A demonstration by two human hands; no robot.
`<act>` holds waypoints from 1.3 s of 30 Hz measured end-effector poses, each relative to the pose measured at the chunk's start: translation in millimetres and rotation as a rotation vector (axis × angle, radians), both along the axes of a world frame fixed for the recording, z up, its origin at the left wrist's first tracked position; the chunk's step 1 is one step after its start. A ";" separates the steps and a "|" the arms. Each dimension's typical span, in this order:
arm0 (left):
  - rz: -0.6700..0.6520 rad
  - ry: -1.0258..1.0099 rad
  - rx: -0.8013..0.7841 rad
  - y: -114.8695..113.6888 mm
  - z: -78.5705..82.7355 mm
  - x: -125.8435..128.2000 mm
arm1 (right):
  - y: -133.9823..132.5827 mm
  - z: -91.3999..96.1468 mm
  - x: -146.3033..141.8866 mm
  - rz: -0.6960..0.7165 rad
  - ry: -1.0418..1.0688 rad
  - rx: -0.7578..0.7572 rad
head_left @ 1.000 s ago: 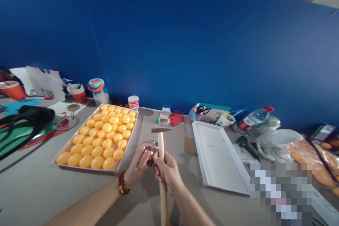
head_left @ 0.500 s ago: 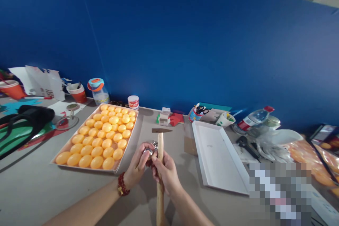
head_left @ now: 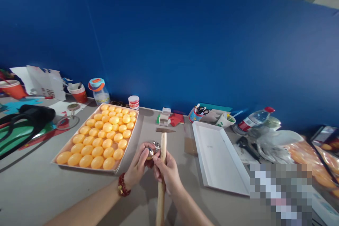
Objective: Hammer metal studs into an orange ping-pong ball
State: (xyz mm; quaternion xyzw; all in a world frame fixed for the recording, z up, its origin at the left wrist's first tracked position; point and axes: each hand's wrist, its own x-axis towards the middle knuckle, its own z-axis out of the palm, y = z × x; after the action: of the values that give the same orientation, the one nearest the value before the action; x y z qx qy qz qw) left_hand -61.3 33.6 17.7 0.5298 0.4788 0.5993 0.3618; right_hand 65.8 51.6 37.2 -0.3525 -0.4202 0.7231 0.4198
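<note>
My left hand (head_left: 140, 164), with a red bead bracelet at the wrist, is closed round a small shiny silver ball (head_left: 153, 148) held just above the table. My right hand (head_left: 168, 171) grips the wooden handle of a hammer (head_left: 162, 169); its metal head (head_left: 164, 130) points away from me, and the handle stands beside the silver ball. Both hands touch each other in front of a tray (head_left: 66, 148) packed with several rows of yellow egg-shaped capsules (head_left: 106, 136).
An empty white tray (head_left: 219, 155) lies to the right. Along the blue wall stand cups (head_left: 78, 93), a small jar (head_left: 134, 101), a pen pot with scissors (head_left: 196, 113) and a water bottle (head_left: 254, 118). A black bag (head_left: 29, 118) lies far left, plastic bags far right.
The hammer's head has swung slightly to the right and the handle now stands a little more tilted. My hands stay together round the silver ball.
</note>
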 end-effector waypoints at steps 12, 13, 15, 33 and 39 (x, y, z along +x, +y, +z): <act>-0.171 -0.201 -0.130 -0.2 1.6 2.6 | 0.6 0.1 -1.2 -0.066 -0.086 0.043; -0.178 -0.226 -0.133 0.0 1.7 2.9 | 0.9 -0.8 -1.2 -0.069 -0.092 0.046; -0.188 -0.284 -0.137 0.5 1.5 3.5 | 1.6 -2.5 -0.9 -0.070 -0.095 0.047; -0.429 -0.739 -0.228 6.6 -1.3 6.6 | 7.9 -2.0 7.2 0.015 -0.200 0.088; -0.342 -0.808 -0.240 15.4 3.9 1.9 | 18.9 13.3 31.2 0.013 -0.579 0.421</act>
State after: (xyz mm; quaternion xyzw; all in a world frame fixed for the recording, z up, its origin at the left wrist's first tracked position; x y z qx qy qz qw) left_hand -59.4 49.0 21.6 0.2791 0.2710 0.6298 0.6724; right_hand 97.0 70.5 50.4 -0.4458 -0.6638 0.4936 0.3422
